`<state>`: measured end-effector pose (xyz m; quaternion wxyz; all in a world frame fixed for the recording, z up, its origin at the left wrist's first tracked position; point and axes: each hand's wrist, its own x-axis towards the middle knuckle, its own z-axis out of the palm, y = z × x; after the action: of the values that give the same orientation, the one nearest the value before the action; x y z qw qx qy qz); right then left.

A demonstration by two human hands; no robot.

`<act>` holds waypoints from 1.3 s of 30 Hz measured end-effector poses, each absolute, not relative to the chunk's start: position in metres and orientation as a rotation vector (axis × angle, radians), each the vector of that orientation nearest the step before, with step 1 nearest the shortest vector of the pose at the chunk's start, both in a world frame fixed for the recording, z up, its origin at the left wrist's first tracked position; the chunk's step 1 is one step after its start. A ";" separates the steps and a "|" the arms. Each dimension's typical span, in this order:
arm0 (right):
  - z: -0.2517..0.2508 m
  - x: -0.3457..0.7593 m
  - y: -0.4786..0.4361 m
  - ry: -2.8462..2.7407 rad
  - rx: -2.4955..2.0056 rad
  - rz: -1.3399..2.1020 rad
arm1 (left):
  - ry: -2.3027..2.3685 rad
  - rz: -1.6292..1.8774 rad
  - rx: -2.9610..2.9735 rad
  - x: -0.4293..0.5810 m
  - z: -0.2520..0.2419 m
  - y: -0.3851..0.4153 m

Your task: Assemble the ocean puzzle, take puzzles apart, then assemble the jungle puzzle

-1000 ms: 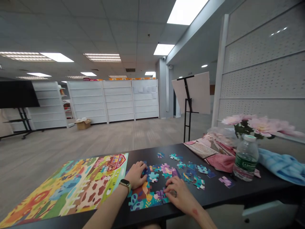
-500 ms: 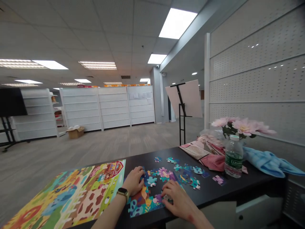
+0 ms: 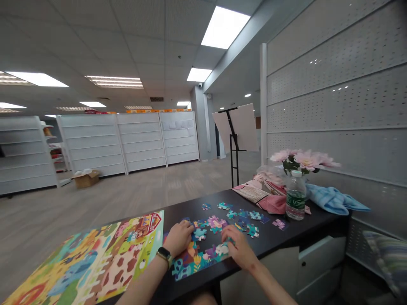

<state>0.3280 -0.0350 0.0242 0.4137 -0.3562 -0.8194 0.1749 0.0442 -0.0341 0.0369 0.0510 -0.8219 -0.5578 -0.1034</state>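
Currently: Status of Work, Left to Right

An illustrated picture sheet (image 3: 85, 254) is laid flat at the left of a dark tabletop (image 3: 187, 207), with a small red-and-white barn (image 3: 151, 224) printed near its far corner. No writing can be read on the sheet.

The left hand (image 3: 178, 238), with a black-strapped smartwatch (image 3: 163, 255) on the wrist, is placed over the middle of the jigsaw pieces. Its fingers are curved downward; whether a piece is gripped cannot be told. The right hand (image 3: 239, 248) is held just to the right, with its fingers curled over the edge of a joined jigsaw section (image 3: 193, 260). Any grip by this hand is likewise hidden.

Progress is judged as partial. The joined section is located near the table's front edge, directly below both hands, while many loose jigsaw pieces (image 3: 241, 216) remain scattered beyond it. A lone purple piece (image 3: 280, 224) is set apart to the right.

Further right, a patterned pink cloth (image 3: 263, 199), a plastic water bottle (image 3: 295, 197), pink artificial flowers (image 3: 300, 161) and a blue cloth (image 3: 333, 200) are grouped. A green label is fitted on the bottle, but its brand cannot be read reliably.
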 end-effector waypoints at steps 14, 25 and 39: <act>0.022 0.326 -0.030 -1.846 -1.071 0.459 | -1.871 -0.739 -2.610 0.067 0.028 -0.033; 0.020 0.328 -0.031 -1.828 -1.078 0.567 | -1.550 -0.808 -3.126 0.084 0.039 -0.021; 0.011 0.330 -0.031 -1.857 -1.065 0.528 | -1.574 -0.428 -3.053 0.084 0.037 -0.034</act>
<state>0.3296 -0.0313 0.0115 0.4514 -0.4311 -0.7514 0.2138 0.0839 -0.0336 0.0374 -0.1591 -0.8708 -0.4490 -0.1220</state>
